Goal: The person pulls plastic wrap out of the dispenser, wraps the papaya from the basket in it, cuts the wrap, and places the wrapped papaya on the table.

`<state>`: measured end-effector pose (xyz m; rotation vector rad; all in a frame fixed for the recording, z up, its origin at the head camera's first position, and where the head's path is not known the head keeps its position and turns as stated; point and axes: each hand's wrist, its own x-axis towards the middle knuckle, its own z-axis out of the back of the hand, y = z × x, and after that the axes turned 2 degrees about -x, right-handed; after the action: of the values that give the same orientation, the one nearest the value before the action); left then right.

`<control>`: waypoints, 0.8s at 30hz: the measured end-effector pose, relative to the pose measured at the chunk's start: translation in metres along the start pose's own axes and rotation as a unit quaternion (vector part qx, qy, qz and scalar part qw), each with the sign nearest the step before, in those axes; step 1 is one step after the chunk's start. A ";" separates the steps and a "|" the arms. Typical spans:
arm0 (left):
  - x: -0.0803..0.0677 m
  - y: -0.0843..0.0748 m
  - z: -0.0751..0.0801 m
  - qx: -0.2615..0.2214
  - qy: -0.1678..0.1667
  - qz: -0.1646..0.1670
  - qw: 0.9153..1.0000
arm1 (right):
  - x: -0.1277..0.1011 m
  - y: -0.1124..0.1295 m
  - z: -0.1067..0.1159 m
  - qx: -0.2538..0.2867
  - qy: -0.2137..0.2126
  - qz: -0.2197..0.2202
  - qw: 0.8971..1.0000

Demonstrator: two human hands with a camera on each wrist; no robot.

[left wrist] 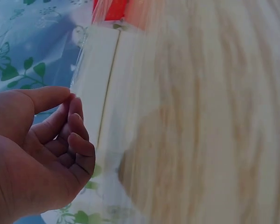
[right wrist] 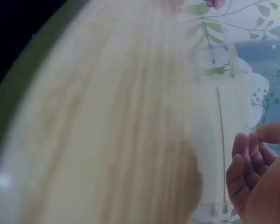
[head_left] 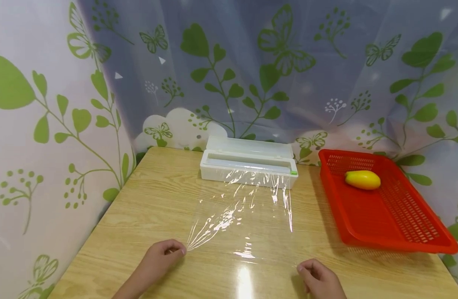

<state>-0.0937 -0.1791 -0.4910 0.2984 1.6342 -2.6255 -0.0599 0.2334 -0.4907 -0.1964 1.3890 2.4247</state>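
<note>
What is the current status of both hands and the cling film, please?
Left hand pinches the cling film corner. Right hand pinches the opposite corner. Film drawn taut from dispenser over table. Nothing in the way.

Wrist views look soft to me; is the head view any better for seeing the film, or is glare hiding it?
Head view: sharp; glare streaks mark the cling film, and one bright reflection sits on the table. Left and right wrist views: blurred and distorted, film barely distinguishable.

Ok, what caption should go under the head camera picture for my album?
Two hands, left hand and right hand, pinch cling film pulled from its box across a wooden table.
</note>
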 end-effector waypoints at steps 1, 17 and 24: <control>0.000 0.001 0.000 0.005 0.004 -0.003 1.000 | 0.000 0.000 -0.001 -0.002 -0.001 0.009 1.000; 0.015 0.010 -0.002 0.057 0.051 -0.060 0.995 | 0.013 0.004 -0.003 -0.116 0.017 0.018 0.993; 0.019 0.008 -0.001 0.069 0.062 -0.067 0.993 | 0.019 0.005 0.000 -0.149 0.024 0.035 0.988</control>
<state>-0.1113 -0.1803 -0.5025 0.3767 1.5607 -2.8830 -0.0797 0.2351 -0.4922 -0.2834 1.0616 2.6938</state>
